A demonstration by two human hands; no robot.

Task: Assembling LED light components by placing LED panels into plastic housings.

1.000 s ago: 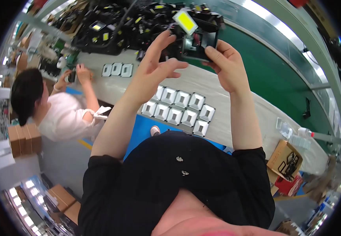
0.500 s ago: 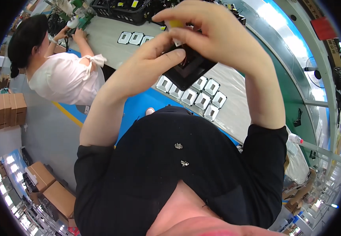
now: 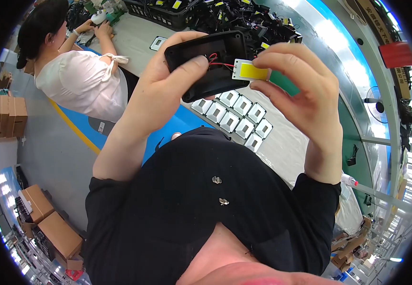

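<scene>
Holding up a black rectangular plastic lamp housing [image 3: 209, 61] in the left hand [image 3: 168, 83], fingers curled round its left end and thumb pressed on the near face. Pinching a small yellow-faced LED chip on a white plate [image 3: 249, 71] between thumb and fingertips of the right hand [image 3: 298, 92], just right of the housing and tied to it by thin red and black wires [image 3: 217, 61]. Probably light and stiff, the housing, and safe to grip by its edges; likely fragile, the chip, so best held by the plate's rim, off the yellow face, without tugging the wires. Below and farther off, rows of square silver reflector pieces [image 3: 237, 118] on a grey worktable [image 3: 282, 142]; far left, a co-worker in a white top [image 3: 80, 80] at the same table; beyond, black crates of parts [image 3: 206, 12].
</scene>
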